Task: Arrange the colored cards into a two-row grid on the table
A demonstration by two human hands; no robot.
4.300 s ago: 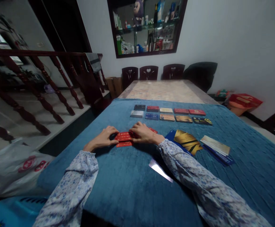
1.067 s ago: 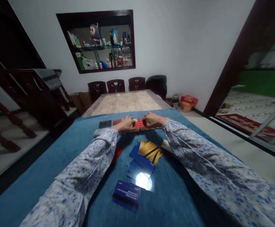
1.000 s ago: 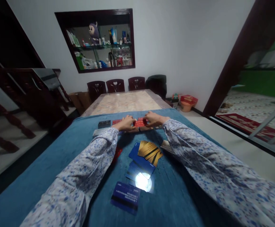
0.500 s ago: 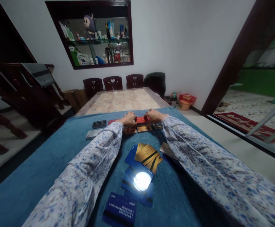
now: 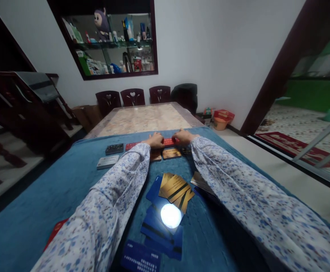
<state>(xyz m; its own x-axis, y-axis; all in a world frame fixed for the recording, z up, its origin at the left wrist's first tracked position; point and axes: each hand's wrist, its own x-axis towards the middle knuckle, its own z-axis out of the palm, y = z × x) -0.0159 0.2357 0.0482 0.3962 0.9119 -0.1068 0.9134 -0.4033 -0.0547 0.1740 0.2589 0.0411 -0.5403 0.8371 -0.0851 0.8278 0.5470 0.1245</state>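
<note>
Near the far edge of the blue cloth (image 5: 76, 181), the left hand (image 5: 155, 141) and right hand (image 5: 183, 137) are grasping opposite ends of red cards (image 5: 169, 142), apparently stacked, lying lengthwise between them.

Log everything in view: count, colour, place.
Table: one, beige, centre
Cloth: one, blue, over table
Red card stack: one, red, cloth's far centre
Other card stacks: at least five, mixed colours, near it
Loose gold cards: at least three, gold, centre
Loose blue cards: several, blue, foreground
Chairs: at least three, dark, behind table
Wall cabinet: one, dark-framed, behind table
Plush toy: one, purple, in cabinet
Bucket: one, orange, right
Sleeves: two, speckled white, foreground
Left hand, right hand: one each, flanking red card stack
</note>
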